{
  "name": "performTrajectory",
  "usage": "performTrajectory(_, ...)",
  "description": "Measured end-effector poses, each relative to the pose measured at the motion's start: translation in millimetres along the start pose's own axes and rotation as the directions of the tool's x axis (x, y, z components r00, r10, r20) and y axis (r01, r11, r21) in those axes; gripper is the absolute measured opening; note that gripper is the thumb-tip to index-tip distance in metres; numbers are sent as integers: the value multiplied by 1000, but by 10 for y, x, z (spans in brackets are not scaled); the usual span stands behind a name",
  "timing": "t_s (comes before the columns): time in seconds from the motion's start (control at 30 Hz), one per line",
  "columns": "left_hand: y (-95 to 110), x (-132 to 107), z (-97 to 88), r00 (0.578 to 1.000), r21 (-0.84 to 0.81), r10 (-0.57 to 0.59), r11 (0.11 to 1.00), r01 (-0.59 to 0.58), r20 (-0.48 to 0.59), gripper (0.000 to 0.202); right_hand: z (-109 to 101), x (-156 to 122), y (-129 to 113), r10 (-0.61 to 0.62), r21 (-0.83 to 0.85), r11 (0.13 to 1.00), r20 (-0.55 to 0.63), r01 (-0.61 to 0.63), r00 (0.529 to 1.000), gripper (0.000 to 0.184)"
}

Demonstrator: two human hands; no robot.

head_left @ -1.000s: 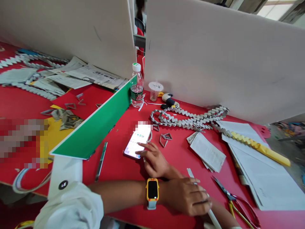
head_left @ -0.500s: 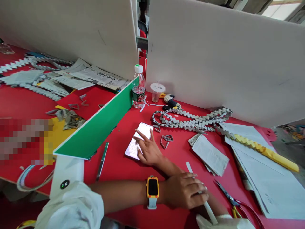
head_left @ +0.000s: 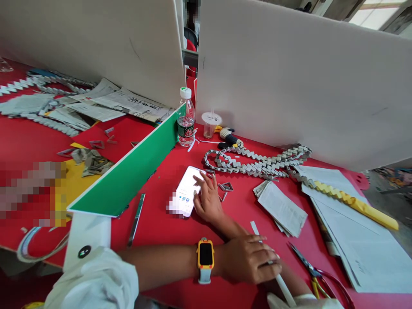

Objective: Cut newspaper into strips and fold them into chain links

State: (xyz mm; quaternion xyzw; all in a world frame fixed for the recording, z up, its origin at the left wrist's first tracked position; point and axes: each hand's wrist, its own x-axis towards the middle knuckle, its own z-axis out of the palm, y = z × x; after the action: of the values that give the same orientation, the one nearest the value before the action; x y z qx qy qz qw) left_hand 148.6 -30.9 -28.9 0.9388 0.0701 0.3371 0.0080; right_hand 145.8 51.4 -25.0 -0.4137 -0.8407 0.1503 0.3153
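Note:
My right hand (head_left: 207, 201) lies on the red table (head_left: 161, 223) with its fingers stretched out, fingertips resting on the right edge of a lit white phone (head_left: 186, 191). My right forearm passes under my left hand (head_left: 252, 262). On my left wrist is a yellow smartwatch (head_left: 205, 256). The left hand's fingers are curled down over a thin white paper strip (head_left: 270, 264), which pokes out on both sides of the hand. Small folded paper triangles (head_left: 226, 187) sit just right of the phone.
A long chain of folded newspaper links (head_left: 257, 163) lies beyond the phone, near a water bottle (head_left: 186, 118) and a small cup (head_left: 210, 122). Cut newspaper pieces (head_left: 281, 208), white sheets (head_left: 347, 231), yellow-handled pliers (head_left: 317, 272), a metal ruler (head_left: 137, 219) and a green divider (head_left: 128, 171) surround my hands.
My right hand slid from the top of the phone's screen to its right edge and its fingers flattened. The left hand stayed put on the strip.

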Motion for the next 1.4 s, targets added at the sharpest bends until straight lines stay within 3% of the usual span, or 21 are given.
performTrajectory(0.1, -3, 1, -20, 1000, -12, -7, 1000, 7, 6, 28, -4, 5, 4, 8, 8, 1000, 6, -8, 1000, 40)
performTrajectory(0.17, 1, -3, -19, 1000, -23, -8, 1000, 8, -2, 28, 10, 29, -13, -93, 15, 996, 79, 92, 993, 37)
performTrajectory(0.27, 14, -19, 11, 1000, -14, -28, 1000, 28, -5, 28, 65, 86, -54, -264, 25, 964, 214, 265, 940, 33)
performTrajectory(0.33, 22, -27, 33, 999, -1, -44, 999, 44, -8, 28, 101, 108, -66, -296, 26, 954, 249, 299, 922, 32)
performTrajectory(0.4, 23, -24, 36, 999, 3, -47, 999, 47, -16, 28, 113, 93, -54, -263, 34, 965, 216, 262, 940, 30)
performTrajectory(0.5, 16, 4, -6, 999, -4, -41, 999, 41, 0, 25, 80, 12, -15, -146, 68, 987, 29, 144, 989, 27)
performTrajectory(0.63, 6, 44, -73, 999, -23, -19, 1000, 20, 35, 24, 15, -80, -2, 23, 101, 995, -213, -2, 977, 25)
performTrajectory(0.87, 12, 14, -36, 1000, -37, -12, 999, 13, 1, 26, 7, -41, -28, -43, 107, 993, -86, 52, 995, 32)
performTrajectory(1.03, 6, 11, -44, 1000, -44, -14, 999, 15, 18, 26, -8, -59, -12, 21, 119, 993, -141, -4, 990, 36)
performTrajectory(1.13, 13, 18, -71, 1000, -35, 11, 999, -10, 3, 29, -31, -128, -43, -143, 122, 981, -74, 152, 987, 37)
performTrajectory(1.23, 34, 19, -62, 996, 16, 89, 996, -89, 13, 31, -43, -207, -90, -383, 165, 917, 109, 363, 917, 36)
performTrajectory(1.3, 49, 18, -37, 993, 38, 120, 992, -120, 3, 31, -35, -243, -107, -444, 189, 891, 173, 413, 879, 34)
performTrajectory(1.4, 65, 18, -6, 995, 10, 87, 996, -87, -45, 29, 0, -263, -99, -452, 175, 890, 209, 421, 867, 31)
